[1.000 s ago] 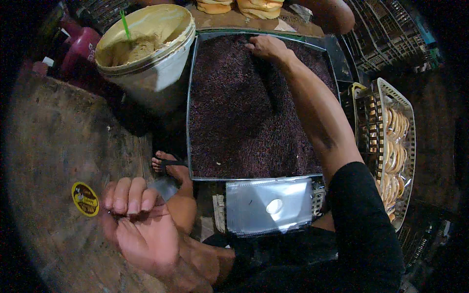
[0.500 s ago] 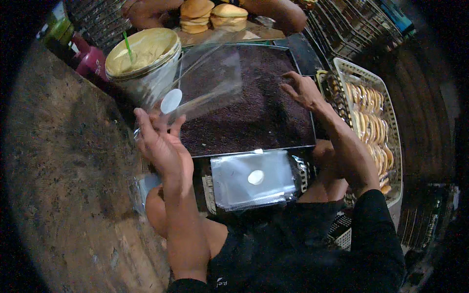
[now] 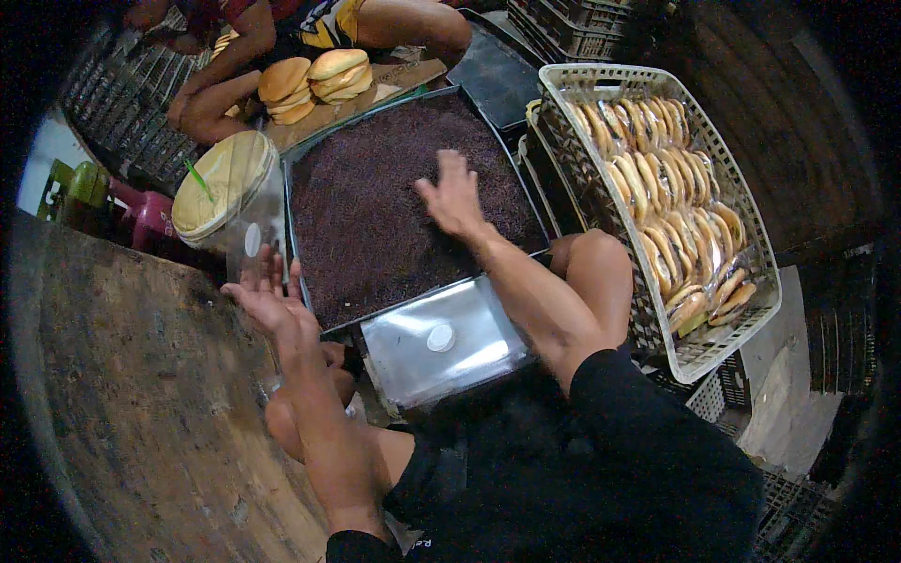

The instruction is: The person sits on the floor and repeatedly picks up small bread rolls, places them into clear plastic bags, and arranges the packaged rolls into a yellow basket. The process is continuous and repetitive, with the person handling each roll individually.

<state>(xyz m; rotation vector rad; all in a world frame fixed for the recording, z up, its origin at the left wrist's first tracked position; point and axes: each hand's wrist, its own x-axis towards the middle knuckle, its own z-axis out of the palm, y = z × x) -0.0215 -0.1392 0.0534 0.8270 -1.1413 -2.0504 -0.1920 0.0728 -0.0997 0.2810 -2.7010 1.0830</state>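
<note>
Over the left edge of a wide tray of dark brown crumbs or sprinkles, my left hand supports a clear plastic bag with a white oval on it. Its fingers are spread and point up behind the film; exactly how they grip it is hard to see. My right hand hovers above the sprinkles with its fingers stretched out, slightly blurred, holding nothing I can see. On my lap, below the tray, lies a stack of clear plastic bags with a white oval on the top one.
A bucket of pale cream with a green stick stands left of the tray. Round buns are stacked on a board beyond it, by another person. To the right, a basket holds rows of wrapped buns. Wooden boards lie left.
The view has swung to the right, showing more of the basket. My right hand has moved from the tray's right edge inward over the sprinkles. The bag stays with my left hand.
</note>
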